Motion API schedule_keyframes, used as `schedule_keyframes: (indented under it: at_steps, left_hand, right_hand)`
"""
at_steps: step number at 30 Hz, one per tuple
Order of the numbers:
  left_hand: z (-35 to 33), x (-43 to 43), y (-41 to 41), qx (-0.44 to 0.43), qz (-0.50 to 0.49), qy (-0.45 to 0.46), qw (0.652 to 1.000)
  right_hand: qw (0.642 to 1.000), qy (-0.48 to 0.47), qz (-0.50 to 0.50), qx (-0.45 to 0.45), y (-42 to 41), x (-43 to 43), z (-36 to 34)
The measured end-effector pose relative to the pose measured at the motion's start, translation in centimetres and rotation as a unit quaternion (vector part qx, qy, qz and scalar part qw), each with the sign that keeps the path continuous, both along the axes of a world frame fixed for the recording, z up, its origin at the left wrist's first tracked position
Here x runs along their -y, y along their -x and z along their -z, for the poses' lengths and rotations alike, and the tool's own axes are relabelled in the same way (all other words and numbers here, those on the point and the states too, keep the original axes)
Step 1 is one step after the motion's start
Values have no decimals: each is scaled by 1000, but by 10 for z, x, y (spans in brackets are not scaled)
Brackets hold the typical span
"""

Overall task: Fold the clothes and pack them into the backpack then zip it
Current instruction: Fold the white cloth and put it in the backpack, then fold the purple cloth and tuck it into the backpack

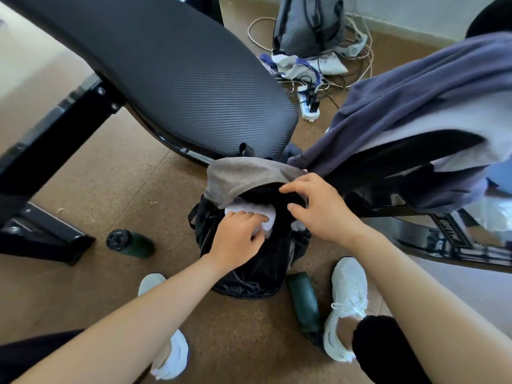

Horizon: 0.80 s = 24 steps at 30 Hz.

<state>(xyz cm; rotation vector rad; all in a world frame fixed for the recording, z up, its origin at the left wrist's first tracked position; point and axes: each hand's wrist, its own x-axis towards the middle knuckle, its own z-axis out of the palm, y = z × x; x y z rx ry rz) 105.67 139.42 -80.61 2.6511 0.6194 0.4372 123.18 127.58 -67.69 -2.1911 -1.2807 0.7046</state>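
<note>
A black backpack [249, 275] stands open on the floor between my feet. Inside its mouth lies a folded white garment [249, 210], and my left hand [239, 239] presses down on it with curled fingers. A brownish-grey garment [246, 176] drapes over the far rim of the opening. My right hand [318, 206] rests at the right side of the opening with fingers spread, touching the dark rim next to that garment. A navy-blue garment [410, 106] hangs over the chair arm on the right.
A black mesh office chair [177, 76] stands just behind the backpack. Two dark green bottles lie on the floor, one on the left [130, 243] and one by my right shoe [303, 303]. A grey bag [307, 23], cables and a power strip [309, 103] sit farther back.
</note>
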Motion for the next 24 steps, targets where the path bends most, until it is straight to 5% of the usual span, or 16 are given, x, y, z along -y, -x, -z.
schedule_keyframes:
  at_steps: [4,9,15,20,24]
  left_hand:
    - [-71,13,-15,61,51,-33,996]
    - [-152,33,-63,97,37,47,993]
    - [-194,45,-145,109,15,145,983]
    - [-209,47,-210,109,14,202,973]
    - [-215,43,-231,100,17,164,981]
  right_hand:
    - [979,-141,145,33,11,21,-23]
    - [878,-309,355,82,1,52,-64]
    - [763,-366,517,130,-45,80,-83]
    - [809,-301,493,108,-66,83,-78]
    - [815,-307,488,65,-65,80,-79]
